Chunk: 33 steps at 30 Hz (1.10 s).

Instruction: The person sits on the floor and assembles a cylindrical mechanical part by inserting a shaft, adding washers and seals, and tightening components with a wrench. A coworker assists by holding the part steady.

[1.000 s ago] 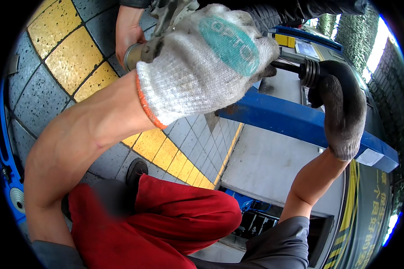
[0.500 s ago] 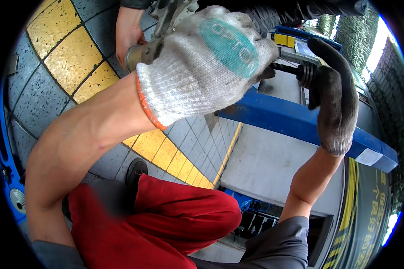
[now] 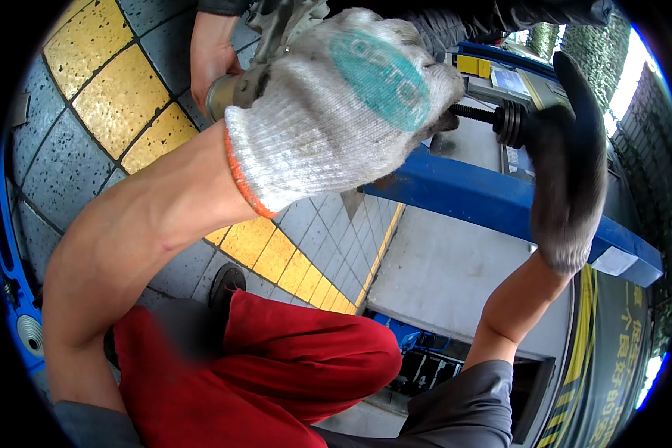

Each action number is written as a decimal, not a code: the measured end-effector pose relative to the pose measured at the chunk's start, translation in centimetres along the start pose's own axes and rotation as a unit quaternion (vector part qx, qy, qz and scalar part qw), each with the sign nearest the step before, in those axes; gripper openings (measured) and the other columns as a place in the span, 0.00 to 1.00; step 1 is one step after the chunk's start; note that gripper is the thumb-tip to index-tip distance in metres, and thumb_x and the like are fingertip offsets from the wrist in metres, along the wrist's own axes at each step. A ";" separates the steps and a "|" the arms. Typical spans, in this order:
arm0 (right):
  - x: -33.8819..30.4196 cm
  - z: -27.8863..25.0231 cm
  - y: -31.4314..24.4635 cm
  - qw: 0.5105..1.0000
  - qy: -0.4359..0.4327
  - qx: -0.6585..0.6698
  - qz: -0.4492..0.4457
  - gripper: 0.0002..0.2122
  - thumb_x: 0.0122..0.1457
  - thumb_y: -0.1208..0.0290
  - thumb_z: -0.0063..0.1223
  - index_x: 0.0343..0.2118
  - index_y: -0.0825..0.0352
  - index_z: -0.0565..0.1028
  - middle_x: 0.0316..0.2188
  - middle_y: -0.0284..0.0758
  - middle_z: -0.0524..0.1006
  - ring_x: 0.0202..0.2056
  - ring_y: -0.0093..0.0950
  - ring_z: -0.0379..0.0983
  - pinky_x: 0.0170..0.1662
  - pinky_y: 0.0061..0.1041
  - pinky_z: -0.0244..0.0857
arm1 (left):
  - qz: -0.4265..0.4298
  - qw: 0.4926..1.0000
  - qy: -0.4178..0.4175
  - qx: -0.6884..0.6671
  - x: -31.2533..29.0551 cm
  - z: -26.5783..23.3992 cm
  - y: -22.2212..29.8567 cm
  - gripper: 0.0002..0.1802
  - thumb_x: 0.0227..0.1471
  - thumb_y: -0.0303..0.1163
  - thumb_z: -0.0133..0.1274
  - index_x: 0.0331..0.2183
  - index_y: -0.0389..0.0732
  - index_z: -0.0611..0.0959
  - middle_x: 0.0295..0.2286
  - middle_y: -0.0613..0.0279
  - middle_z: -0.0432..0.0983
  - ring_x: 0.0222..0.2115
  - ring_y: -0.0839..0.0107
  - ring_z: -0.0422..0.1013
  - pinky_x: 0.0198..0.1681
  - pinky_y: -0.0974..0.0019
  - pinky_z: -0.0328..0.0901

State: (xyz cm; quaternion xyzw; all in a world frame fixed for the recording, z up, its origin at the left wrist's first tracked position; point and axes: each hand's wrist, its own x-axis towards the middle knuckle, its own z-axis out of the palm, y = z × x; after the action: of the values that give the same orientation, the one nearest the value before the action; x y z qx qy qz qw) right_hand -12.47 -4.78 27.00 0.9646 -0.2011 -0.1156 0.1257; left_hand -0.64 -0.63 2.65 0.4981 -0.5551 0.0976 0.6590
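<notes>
My left hand [image 3: 343,112], in a white knit glove with a teal print and orange cuff, is closed at the upper centre. From its far side sticks a black threaded rod [image 3: 473,113] with stacked black rings [image 3: 510,124] near its right end. What else lies inside the fist is hidden. My right hand [image 3: 570,160], in a dark, dirty glove, is at the rod's right end, fingers stretched upward; the palm side seems to touch the end. Behind my left hand shows a grey metal part [image 3: 280,30] with a round metal sleeve [image 3: 224,95].
A co-worker's bare hand [image 3: 213,63] holds the sleeve from the left. A blue beam [image 3: 463,190] crosses below my hands. A yellow box [image 3: 473,66] lies beyond. My red-trousered knees [image 3: 313,351] are below, over grey and yellow tiles [image 3: 123,89]. A blue case [image 3: 15,299] stands far left.
My right hand has shifted slightly right, and its fingers have straightened from a bent pose around the rod's end. My left hand and the rod have barely moved.
</notes>
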 end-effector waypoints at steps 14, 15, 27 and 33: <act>0.0 0.0 -0.4 1.000 0.010 0.008 0.014 0.22 0.69 0.69 0.50 0.64 0.68 0.69 0.55 0.48 0.76 0.52 0.35 0.78 0.54 0.38 0.73 | 0.010 0.998 0.008 -0.061 0.4 -0.6 -0.1 0.26 0.47 0.40 0.61 0.45 0.34 0.83 0.25 0.62 0.81 0.31 0.64 0.78 0.34 0.50 0.70; -0.1 0.1 -0.6 0.998 0.007 0.033 0.045 0.22 0.69 0.68 0.51 0.64 0.68 0.69 0.57 0.49 0.75 0.54 0.37 0.78 0.57 0.41 0.73 | 0.006 0.998 0.003 -0.069 0.3 -0.6 -0.1 0.26 0.47 0.40 0.61 0.45 0.34 0.83 0.25 0.62 0.81 0.31 0.64 0.79 0.35 0.50 0.70; 0.3 0.6 0.4 0.995 0.080 0.053 -0.033 0.22 0.70 0.67 0.50 0.64 0.70 0.68 0.42 0.38 0.82 0.41 0.27 0.81 0.48 0.27 0.74 | 0.000 0.997 -0.026 -0.073 0.3 -0.6 -0.3 0.22 0.49 0.42 0.60 0.42 0.38 0.84 0.24 0.60 0.80 0.30 0.61 0.79 0.37 0.49 0.71; 0.3 0.7 0.4 0.983 0.113 0.132 0.057 0.22 0.68 0.67 0.54 0.62 0.68 0.72 0.45 0.41 0.81 0.47 0.30 0.80 0.51 0.35 0.75 | 0.001 0.997 -0.071 -0.019 0.3 -1.3 0.0 0.22 0.48 0.42 0.60 0.43 0.39 0.84 0.25 0.59 0.80 0.31 0.60 0.79 0.35 0.53 0.71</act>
State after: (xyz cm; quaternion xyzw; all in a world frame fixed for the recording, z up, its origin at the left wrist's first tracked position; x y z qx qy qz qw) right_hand -12.53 -5.35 26.40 0.9665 -0.2538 0.0295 0.0255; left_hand 0.29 0.19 3.06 0.4905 -0.6024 0.0521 0.6276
